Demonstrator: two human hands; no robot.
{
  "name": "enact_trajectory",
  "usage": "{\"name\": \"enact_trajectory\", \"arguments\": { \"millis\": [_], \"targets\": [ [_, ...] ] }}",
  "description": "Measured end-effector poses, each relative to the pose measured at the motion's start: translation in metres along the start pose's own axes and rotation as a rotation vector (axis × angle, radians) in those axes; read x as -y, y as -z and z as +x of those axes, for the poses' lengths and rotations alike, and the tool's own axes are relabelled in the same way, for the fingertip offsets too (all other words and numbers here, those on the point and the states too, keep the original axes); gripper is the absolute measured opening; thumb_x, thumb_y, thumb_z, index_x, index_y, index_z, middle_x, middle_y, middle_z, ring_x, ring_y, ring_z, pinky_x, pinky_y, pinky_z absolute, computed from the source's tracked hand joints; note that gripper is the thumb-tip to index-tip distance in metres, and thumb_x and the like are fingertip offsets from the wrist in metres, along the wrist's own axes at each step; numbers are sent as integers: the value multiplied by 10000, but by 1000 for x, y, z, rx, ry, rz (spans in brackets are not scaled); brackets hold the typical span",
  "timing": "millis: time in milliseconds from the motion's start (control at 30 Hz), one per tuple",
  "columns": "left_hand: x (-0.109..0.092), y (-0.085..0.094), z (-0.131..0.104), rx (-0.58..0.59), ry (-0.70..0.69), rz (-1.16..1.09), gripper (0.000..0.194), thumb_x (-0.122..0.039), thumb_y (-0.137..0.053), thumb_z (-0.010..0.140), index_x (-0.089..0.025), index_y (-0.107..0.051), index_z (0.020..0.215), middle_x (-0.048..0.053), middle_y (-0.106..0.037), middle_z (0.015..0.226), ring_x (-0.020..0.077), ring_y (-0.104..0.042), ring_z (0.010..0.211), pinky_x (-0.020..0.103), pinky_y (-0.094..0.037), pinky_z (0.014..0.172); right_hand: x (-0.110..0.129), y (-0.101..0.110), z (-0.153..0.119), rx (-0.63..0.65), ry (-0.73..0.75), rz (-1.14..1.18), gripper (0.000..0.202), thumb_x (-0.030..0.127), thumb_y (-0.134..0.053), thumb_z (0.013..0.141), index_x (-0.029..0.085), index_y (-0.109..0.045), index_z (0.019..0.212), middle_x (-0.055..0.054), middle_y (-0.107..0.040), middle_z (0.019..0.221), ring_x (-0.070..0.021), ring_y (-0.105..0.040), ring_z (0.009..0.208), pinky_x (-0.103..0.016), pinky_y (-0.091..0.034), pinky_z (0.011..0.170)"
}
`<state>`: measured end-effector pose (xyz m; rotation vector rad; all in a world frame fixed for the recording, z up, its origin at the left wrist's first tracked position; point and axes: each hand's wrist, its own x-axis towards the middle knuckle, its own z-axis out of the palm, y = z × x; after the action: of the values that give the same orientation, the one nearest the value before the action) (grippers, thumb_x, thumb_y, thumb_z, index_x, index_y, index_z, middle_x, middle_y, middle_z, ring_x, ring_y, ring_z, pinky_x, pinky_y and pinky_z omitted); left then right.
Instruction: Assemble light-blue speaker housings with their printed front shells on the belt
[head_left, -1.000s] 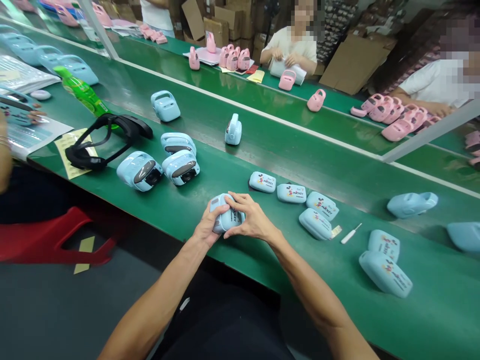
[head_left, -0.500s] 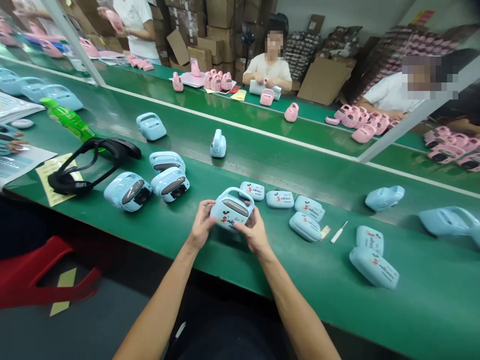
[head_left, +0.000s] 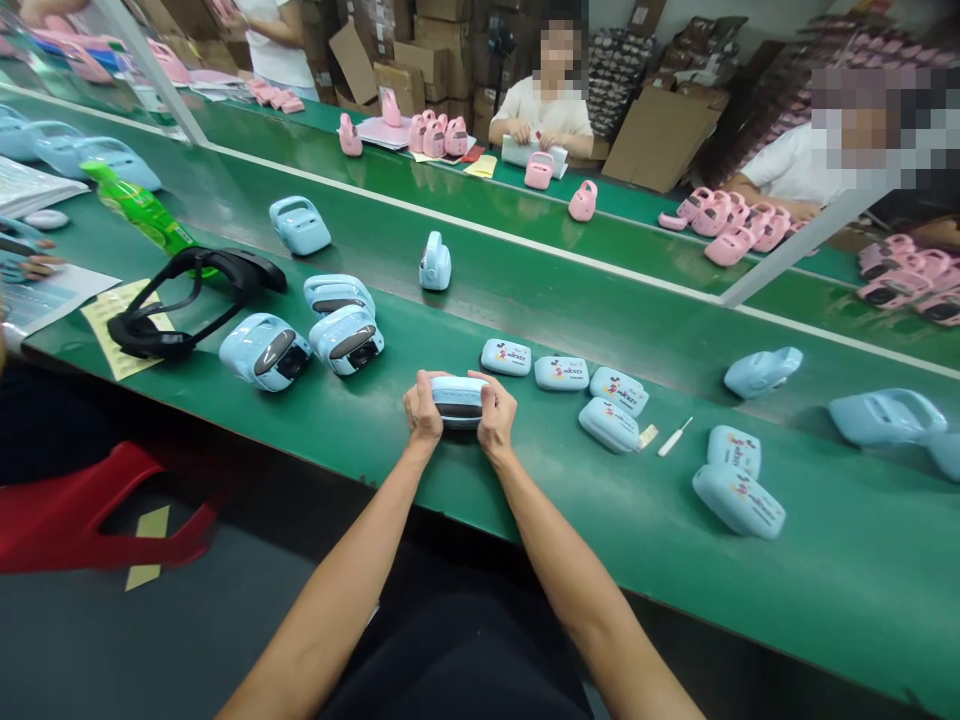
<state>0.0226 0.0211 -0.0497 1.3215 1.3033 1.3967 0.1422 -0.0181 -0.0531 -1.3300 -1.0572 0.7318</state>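
A light blue plastic toy case [head_left: 459,400] with a dark strip along its top sits between both my hands, low over the green table [head_left: 525,500] near its front edge. My left hand [head_left: 424,412] grips its left end and my right hand [head_left: 496,418] grips its right end. Just behind it lies a row of light blue printed covers [head_left: 506,356], and two more covers [head_left: 739,500] lie to the right. A small white tool [head_left: 675,437] rests beside them.
Three assembled blue cases [head_left: 345,338] and a black headset [head_left: 187,300] lie to the left, with a green bottle [head_left: 139,210] behind. More blue cases ride the belt [head_left: 435,262]. Across the divider, other people handle pink cases [head_left: 731,245]. A red stool [head_left: 90,500] stands at lower left.
I turned the blue case in my hands, from its printed face up to its dark top strip up, and lowered it toward the table. The view shifted slightly.
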Motion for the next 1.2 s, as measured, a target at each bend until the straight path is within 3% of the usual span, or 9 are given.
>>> {"name": "enact_trajectory", "arguments": {
  "millis": [100, 267, 467, 533, 633, 767, 867, 1033, 1200],
  "targets": [
    [-1, -3, -1, -25, -18, 46, 701, -626, -264, 974, -188, -768, 761, 105, -733, 754, 242, -690, 760, 331, -509, 736, -1, -13, 2, -95, -9, -125, 620, 663, -339, 925, 195, -744, 954, -88, -750, 921, -263, -696, 891, -367, -525, 895],
    [0, -8, -2, -103, -24, 108, 713, -558, -217, 988, -181, -775, 756, 105, -735, 733, 231, -675, 716, 334, -500, 728, -7, -20, 4, -172, -5, -155, 651, 644, -242, 952, 215, -726, 880, -85, -733, 919, -245, -680, 872, -346, -511, 857],
    [4, -4, 4, -55, -32, 106, 705, -569, -225, 971, -169, -769, 768, 113, -758, 780, 253, -711, 814, 350, -519, 782, -13, -4, 19, 60, -127, 265, 879, 842, -147, 876, 181, -714, 992, -113, -749, 1013, -274, -694, 1008, -383, -529, 919],
    [6, -1, 8, -22, -10, 74, 684, -591, -257, 963, -170, -762, 774, 109, -764, 797, 255, -715, 825, 352, -529, 790, -9, 8, 21, 215, -49, 285, 795, 836, -329, 862, 189, -683, 1157, -116, -715, 1214, -282, -649, 1175, -401, -482, 1039],
    [9, 4, 15, 47, 31, -109, 625, -636, -350, 929, -167, -749, 827, 115, -776, 884, 260, -722, 892, 356, -544, 823, 3, 24, 17, 439, 92, 49, 717, 634, -751, 737, 213, -617, 1302, -95, -651, 1354, -290, -598, 1255, -411, -420, 1111],
    [16, 15, 29, 1, 86, -361, 569, -660, -450, 878, -167, -711, 994, 138, -758, 1092, 264, -707, 1046, 378, -546, 910, 15, 35, 24, 513, 87, -98, 620, 500, -859, 663, 208, -640, 1164, -41, -717, 1082, -245, -666, 1001, -368, -511, 931],
    [24, 24, 38, -21, 51, -169, 507, -623, -536, 838, -176, -694, 1018, 136, -746, 1106, 267, -701, 1055, 381, -553, 909, 18, 44, 58, 359, 30, -36, 506, 513, -839, 677, 215, -582, 995, 8, -669, 900, -190, -638, 832, -297, -520, 767],
    [27, 29, 40, 47, -5, 41, 323, -495, -688, 720, -205, -713, 860, 91, -767, 901, 265, -726, 888, 395, -567, 887, 15, 67, 160, -228, -36, -327, 447, 507, -794, 675, 228, -501, 865, -10, -653, 898, -199, -610, 847, -297, -493, 771],
    [26, 32, 42, 96, -77, 255, 281, -489, -612, 748, -236, -719, 811, 78, -785, 877, 265, -736, 839, 390, -585, 854, -4, 76, 224, -362, -57, -463, 349, 302, -788, 631, 214, -533, 851, -128, -644, 1056, -304, -601, 1089, -377, -467, 934]
  ]
}}
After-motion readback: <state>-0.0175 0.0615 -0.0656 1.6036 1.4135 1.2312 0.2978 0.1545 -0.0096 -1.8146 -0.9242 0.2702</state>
